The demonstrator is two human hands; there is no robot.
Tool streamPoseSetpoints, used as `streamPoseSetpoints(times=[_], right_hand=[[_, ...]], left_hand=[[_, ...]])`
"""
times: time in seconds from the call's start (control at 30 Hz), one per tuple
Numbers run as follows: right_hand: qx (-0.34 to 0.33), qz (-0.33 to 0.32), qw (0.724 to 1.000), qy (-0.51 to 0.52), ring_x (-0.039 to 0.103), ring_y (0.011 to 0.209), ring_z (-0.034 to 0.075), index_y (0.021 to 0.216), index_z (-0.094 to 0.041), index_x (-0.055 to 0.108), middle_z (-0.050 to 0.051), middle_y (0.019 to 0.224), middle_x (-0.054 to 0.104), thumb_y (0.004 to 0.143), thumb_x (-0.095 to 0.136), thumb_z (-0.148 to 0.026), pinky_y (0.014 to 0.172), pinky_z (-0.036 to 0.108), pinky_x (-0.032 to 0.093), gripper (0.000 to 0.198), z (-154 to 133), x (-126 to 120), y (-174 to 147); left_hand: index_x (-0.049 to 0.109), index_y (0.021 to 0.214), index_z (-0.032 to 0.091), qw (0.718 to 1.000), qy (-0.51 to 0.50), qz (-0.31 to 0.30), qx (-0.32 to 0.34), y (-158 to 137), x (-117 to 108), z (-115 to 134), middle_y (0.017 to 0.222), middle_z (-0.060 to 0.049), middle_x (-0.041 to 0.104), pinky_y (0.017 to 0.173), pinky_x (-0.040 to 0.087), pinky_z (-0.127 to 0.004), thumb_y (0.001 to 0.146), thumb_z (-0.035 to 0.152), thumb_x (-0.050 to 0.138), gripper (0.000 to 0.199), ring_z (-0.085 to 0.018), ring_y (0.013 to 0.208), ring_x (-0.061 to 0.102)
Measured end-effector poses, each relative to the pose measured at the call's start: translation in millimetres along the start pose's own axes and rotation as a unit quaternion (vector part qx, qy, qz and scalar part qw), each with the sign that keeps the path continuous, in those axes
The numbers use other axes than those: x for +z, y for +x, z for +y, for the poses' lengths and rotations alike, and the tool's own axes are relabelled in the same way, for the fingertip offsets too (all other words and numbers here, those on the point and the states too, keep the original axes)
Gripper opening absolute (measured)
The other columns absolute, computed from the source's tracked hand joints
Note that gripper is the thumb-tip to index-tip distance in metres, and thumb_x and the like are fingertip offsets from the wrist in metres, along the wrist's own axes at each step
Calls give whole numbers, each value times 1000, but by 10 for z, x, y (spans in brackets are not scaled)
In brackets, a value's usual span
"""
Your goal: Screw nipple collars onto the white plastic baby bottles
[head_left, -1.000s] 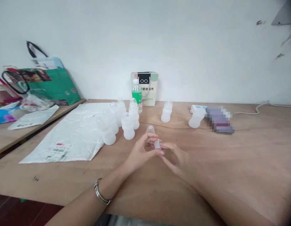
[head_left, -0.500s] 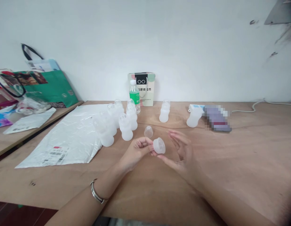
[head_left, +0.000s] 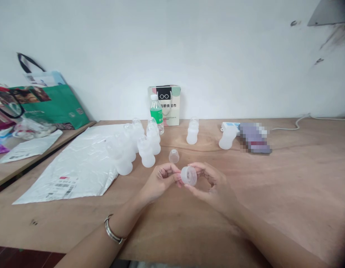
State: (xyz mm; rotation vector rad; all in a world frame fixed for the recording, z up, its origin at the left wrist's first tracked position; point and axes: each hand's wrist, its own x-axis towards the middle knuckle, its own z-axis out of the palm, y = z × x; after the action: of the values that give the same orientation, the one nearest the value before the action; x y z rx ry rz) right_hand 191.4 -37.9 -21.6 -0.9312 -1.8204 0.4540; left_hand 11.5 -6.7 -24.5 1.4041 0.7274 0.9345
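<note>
Above the table, my left hand (head_left: 162, 180) pinches the left end of a translucent bottle collar (head_left: 189, 176), its threaded opening facing right. From the other side, the thumb and fingers of my right hand (head_left: 213, 182) are closed round the collar's rim. What lies between my left fingertips is partly hidden; it may be a teat. Just behind the hands a clear dome cap (head_left: 173, 156) stands on the table. A frosted baby bottle without a cap (head_left: 227, 138) is farther back on the right, and a capped baby bottle (head_left: 192, 131) stands at the back middle.
Several capped baby bottles (head_left: 147, 153) cluster left, beside a white mailing bag (head_left: 69, 163). A water bottle (head_left: 157, 114) and a paper bag (head_left: 172, 111) stand by the wall. A blurred purple package (head_left: 254, 138) and a white cable (head_left: 293, 126) lie right. A green bag (head_left: 57, 108) leans far left.
My right hand has closed in on the collar, its fingers now touching the rim. The collar has turned slightly so its opening shows more. The view has shifted a little.
</note>
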Motion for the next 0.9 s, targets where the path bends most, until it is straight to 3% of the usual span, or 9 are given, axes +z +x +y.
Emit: streamPoseSetpoints(times=[0.2,0.53,0.67,0.73,0.83,0.87,0.9], right_hand=[[13,-16,999,39,63,81,16,105,-24,53,2,92,65,73,66,-23,74,31,52,34,24,-3,-43],[23,14,998,57,62,86,17,106,-24,53,3,96,63,74,66,-22,77,32,52,34,79,13,-25],[4,13,999,47,60,91,17,112,-26,52,4,102,62,75,66,-24,81,33,50,39,75,12,-20],[-10,-24,999,25,58,95,18,112,-27,53,4,103,62,75,67,-26,83,34,48,40,62,10,-23],[-24,-70,997,8,55,102,20,119,-30,50,4,110,59,70,71,-34,87,37,46,53,188,-57,-3],[-22,-51,998,3,53,105,21,124,-30,45,5,114,57,68,71,-38,88,38,45,62,295,-109,23],[5,10,1000,-6,53,105,22,127,-30,40,6,117,54,69,69,-43,87,39,45,66,438,-177,61]], left_hand=[[59,76,14,1000,-19,-14,19,21,-44,-74,70,0,65,63,43,-20,78,29,66,16,-10,63,59],[59,76,13,1000,2,-8,3,17,-39,-15,65,-1,62,67,43,-22,80,30,64,18,-10,63,57],[58,104,19,994,-100,-27,-17,-11,18,-52,97,-6,63,74,47,-26,87,38,52,26,-14,83,60],[52,117,23,988,-143,-50,-24,-25,57,-70,110,-7,59,77,47,-29,88,40,50,34,-17,91,59],[55,114,20,989,-140,-43,-23,-22,70,-71,105,-8,61,82,46,-29,86,34,55,31,-17,91,60],[56,112,19,990,-138,-26,-26,-13,58,-67,102,-7,62,82,46,-29,86,33,56,29,-17,90,61],[55,110,19,990,-137,-4,-28,-1,41,-65,99,-7,63,81,45,-28,86,33,56,28,-17,90,61]])
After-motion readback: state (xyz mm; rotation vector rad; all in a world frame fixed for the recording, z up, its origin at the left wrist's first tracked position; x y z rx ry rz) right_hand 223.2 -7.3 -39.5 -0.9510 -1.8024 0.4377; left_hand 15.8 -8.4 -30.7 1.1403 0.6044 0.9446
